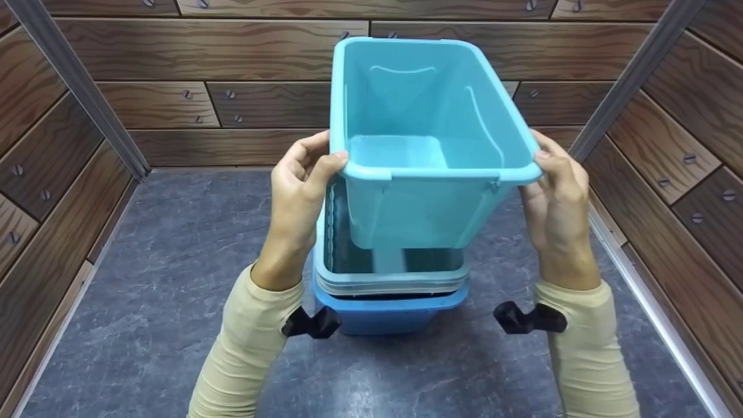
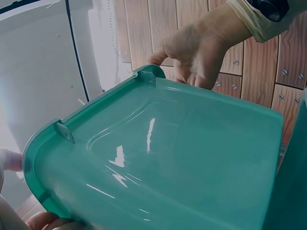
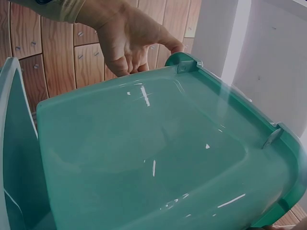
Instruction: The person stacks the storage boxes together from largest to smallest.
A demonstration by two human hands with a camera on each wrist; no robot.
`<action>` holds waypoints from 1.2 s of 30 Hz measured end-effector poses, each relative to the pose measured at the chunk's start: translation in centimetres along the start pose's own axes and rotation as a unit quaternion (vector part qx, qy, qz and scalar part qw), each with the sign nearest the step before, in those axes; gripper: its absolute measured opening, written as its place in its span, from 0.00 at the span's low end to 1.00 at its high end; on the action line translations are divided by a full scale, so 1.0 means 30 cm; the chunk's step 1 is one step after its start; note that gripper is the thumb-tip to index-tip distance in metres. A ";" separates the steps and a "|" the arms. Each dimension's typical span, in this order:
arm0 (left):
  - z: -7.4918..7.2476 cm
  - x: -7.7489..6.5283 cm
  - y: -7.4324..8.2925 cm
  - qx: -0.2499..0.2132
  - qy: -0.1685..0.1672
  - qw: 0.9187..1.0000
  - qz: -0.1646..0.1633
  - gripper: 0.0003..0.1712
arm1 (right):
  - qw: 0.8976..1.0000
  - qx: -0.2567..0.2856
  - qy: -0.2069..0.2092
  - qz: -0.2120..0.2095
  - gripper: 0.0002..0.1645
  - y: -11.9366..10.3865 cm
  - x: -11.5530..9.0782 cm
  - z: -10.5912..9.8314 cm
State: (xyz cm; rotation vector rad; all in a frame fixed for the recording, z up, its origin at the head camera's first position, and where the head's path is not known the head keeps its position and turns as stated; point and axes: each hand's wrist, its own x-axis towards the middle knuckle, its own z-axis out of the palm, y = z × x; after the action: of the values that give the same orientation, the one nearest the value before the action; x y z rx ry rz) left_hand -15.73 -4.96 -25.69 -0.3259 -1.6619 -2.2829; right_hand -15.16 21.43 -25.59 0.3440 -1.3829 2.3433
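Observation:
Between both hands hangs a turquoise plastic bin [image 1: 418,212], tilted so that its hollow inside faces the head camera. My left hand [image 1: 299,191] grips its near left corner, thumb over the rim and fingers beneath. At the near right corner my right hand [image 1: 557,197] pinches the rim the same way. Below the held bin stands a stack of bins, with a pale blue bin [image 1: 395,284] nested in a darker blue bin [image 1: 389,319]. Both wrist views show the outer wall of the turquoise bin [image 2: 192,143] close up, with the opposite hand [image 3: 127,43] at its far corner.
The stack stands on a dark grey marbled floor [image 1: 174,278]. Wood-patterned panels [image 1: 215,49] enclose it at the back and on both sides, with grey strips [image 1: 87,93] along the corners. A black wrist mount [image 1: 310,322] sits on each sleeve.

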 end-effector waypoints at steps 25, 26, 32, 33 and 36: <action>-0.055 -0.030 -0.006 0.005 0.001 1.000 -0.002 0.24 | 0.997 -0.055 -0.049 0.023 0.22 0.017 -0.015 0.003; -0.056 -0.030 -0.006 0.005 0.001 1.000 -0.003 0.24 | 0.997 -0.056 -0.051 0.025 0.23 0.018 -0.014 0.002; -0.065 -0.034 -0.008 0.003 0.003 1.000 -0.003 0.25 | 0.996 -0.076 -0.049 0.027 0.25 0.024 -0.009 0.000; -0.067 -0.034 -0.010 0.002 0.003 1.000 -0.002 0.25 | 0.995 -0.080 -0.047 0.026 0.25 0.026 -0.009 -0.001; -0.068 -0.036 -0.011 -0.001 0.005 1.000 -0.004 0.25 | 0.995 -0.079 -0.051 0.025 0.25 0.031 -0.010 -0.003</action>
State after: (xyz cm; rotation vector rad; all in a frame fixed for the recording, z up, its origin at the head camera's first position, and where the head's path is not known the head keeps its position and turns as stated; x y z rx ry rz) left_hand -14.86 -6.70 -26.98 -0.3100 -1.6589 -2.2883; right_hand -15.30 21.05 -26.48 0.3911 -1.6302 2.2647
